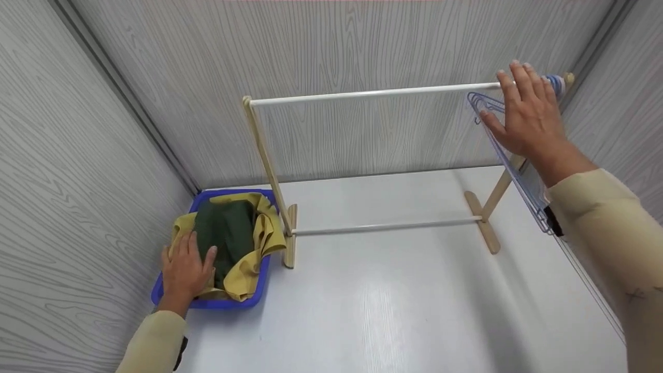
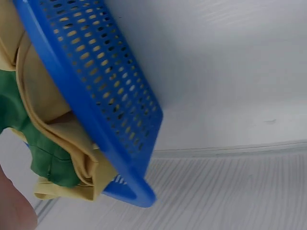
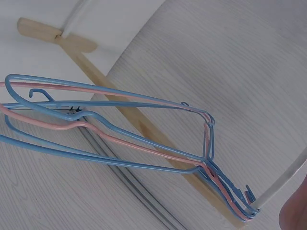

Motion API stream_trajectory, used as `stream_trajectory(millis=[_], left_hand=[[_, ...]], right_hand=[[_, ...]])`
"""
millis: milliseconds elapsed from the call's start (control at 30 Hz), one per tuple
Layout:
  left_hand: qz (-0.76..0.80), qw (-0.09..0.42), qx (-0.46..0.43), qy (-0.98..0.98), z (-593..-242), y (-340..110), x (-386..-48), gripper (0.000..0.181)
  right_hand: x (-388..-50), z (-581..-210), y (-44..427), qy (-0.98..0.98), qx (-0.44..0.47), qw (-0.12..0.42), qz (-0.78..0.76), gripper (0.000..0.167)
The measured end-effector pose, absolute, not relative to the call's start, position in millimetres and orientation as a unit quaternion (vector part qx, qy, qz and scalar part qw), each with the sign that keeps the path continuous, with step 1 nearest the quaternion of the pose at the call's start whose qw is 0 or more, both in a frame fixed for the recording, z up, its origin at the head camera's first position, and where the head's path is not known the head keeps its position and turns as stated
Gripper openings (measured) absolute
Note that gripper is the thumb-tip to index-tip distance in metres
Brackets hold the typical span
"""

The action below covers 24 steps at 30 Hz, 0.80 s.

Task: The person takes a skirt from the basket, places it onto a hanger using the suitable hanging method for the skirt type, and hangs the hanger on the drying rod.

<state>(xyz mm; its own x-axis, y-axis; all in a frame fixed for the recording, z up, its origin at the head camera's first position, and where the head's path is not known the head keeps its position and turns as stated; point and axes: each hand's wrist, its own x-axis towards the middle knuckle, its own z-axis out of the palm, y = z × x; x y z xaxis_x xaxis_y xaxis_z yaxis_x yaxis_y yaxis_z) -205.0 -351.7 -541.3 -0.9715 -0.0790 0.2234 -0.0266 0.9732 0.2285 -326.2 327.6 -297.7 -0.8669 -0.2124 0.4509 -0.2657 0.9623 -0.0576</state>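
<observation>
From afar, I am viewing a green garment (image 1: 225, 233) and a yellow garment (image 1: 268, 230) filling a blue perforated basket (image 1: 222, 304) beneath my left hand (image 1: 186, 267); my right hand (image 1: 533, 119) is hovering near hangers (image 1: 512, 173), both straight-fingered, gripping nothing.

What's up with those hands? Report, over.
Left hand over green cloth and yellow cloth in blue basket. Right hand at white rail, near bunched hangers. Nothing seen blocking either hand.

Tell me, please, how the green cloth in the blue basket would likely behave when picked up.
The green cloth would probably hang limp, since it lies creased. It may drag the yellow cloth along, as that lies bunched around it.
</observation>
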Motion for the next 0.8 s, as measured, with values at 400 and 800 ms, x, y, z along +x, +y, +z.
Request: stream_trajectory(millis=[400,800], left_hand=[[-0.144,0.108,0.100,-0.979,-568,-355,-182,0.077],[-0.175,0.122,0.185,-0.959,-576,-359,-189,0.068]], right_hand=[[-344,-286,316,-0.971,0.086,0.204,0.092,0.073],[-356,-281,300,-0.982,0.068,0.144,0.103,0.059]])
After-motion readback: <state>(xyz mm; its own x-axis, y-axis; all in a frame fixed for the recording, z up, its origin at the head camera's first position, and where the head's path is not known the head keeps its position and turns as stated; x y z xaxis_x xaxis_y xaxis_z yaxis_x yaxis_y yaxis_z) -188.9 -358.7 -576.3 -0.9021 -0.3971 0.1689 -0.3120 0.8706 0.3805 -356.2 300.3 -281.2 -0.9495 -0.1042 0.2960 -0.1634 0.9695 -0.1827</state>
